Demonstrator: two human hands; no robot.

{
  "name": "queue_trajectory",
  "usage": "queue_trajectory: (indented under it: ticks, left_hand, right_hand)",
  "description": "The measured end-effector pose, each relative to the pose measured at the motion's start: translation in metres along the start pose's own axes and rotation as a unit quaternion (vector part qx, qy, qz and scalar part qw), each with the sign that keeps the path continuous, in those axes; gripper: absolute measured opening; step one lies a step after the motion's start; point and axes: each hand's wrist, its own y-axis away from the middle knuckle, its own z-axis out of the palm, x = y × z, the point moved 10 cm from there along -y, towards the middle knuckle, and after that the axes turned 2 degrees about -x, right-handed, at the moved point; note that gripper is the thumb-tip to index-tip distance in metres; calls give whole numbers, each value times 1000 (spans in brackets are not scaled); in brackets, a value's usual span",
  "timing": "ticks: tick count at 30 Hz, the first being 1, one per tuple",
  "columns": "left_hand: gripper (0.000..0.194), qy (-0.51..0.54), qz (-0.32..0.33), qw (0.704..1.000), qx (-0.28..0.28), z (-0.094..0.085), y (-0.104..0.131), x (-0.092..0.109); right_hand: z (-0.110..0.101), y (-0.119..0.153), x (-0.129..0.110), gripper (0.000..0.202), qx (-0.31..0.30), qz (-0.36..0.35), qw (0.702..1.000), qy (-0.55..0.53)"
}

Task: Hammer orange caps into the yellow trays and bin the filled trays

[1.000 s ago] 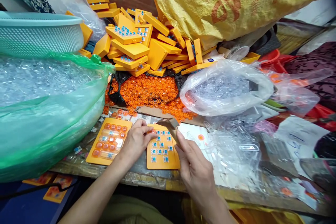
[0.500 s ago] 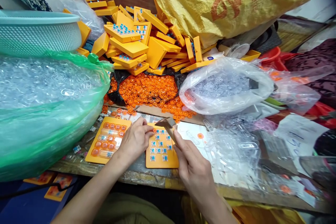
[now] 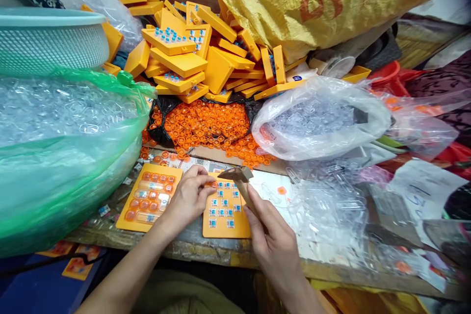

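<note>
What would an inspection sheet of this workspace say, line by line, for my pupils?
Surface: workbench, worn along its front edge.
Job's things: yellow panel with blue-centred pieces; second panel, at left, with orange covers; hammer.
Clutter: loose orange caps behind the panels; clear plastic pieces at right.
Hands: left hand at the yellow panel's top-left corner; right hand grips the hammer.
Cables: dark cord, lower left.
Surroundings: heaped yellow cases, printed sack, blue basket.

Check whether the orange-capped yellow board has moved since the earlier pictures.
No: the orange-capped yellow board shows no shift relative to the bench's front edge; only the camera view drifts slightly.
</note>
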Motion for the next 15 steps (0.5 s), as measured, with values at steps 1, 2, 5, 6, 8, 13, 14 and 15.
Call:
queue_trajectory:
  ticks: [1, 2, 5, 6, 8, 13, 14, 15]
  left_hand:
    - [13, 5, -3, 1000, -2, 0, 0, -1]
    - [13, 7, -4, 1000, 0, -1, 0, -1]
    - [15, 7, 1, 1000, 4, -2, -1, 1]
    - [15, 5, 1, 1000, 5, -2, -1, 1]
    - [14, -4, -4, 1000, 5, -3, -3, 0]
    - [15, -32, -29, 999, -5, -3, -3, -2]
    - [16, -41, -32, 999, -8, -4, -2, -2]
    - [16, -50, -34, 998, -15, -5, -2, -1]
  right_hand:
    - [2, -1, -1, 56, -12, 0, 1000, 7]
    - [5, -1, 0, 55, -30, 4, 999, 19]
    - [10, -2, -1, 55, -60, 6, 997, 44]
    - [7, -2, -3, 56, -48, -2, 998, 40]
    - [0, -3, -10, 59, -10, -32, 999, 38]
    - [14, -2, -8, 56, -64, -21, 983, 172]
    - [16, -1, -4, 54, -76, -6, 981, 181]
    - [16, -1, 0, 52, -81, 9, 981, 174]
